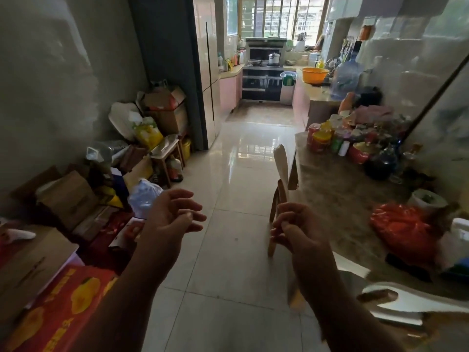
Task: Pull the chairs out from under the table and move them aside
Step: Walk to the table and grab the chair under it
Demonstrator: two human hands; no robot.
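Note:
A stone-topped table (340,196) runs along the right. Two chair backs stand edge-on at its left side, tucked in: a cream one (281,161) farther off and a wooden one (282,191) nearer. My right hand (299,229) is curled around the nearer chair's back, and one of its legs (271,247) shows below the fingers. Over the aisle to the left, my left hand (175,214) hovers with its fingers apart and holds nothing. A third chair's white curved back (416,301) sits at the bottom right, against the table.
Cardboard boxes and bags (152,123) pile along the left wall, with a red fruit box (63,313) at the bottom left. Jars (330,141) and a red bag (406,229) crowd the table. A tiled aisle (241,174) leads past the fridge (210,72) to the kitchen.

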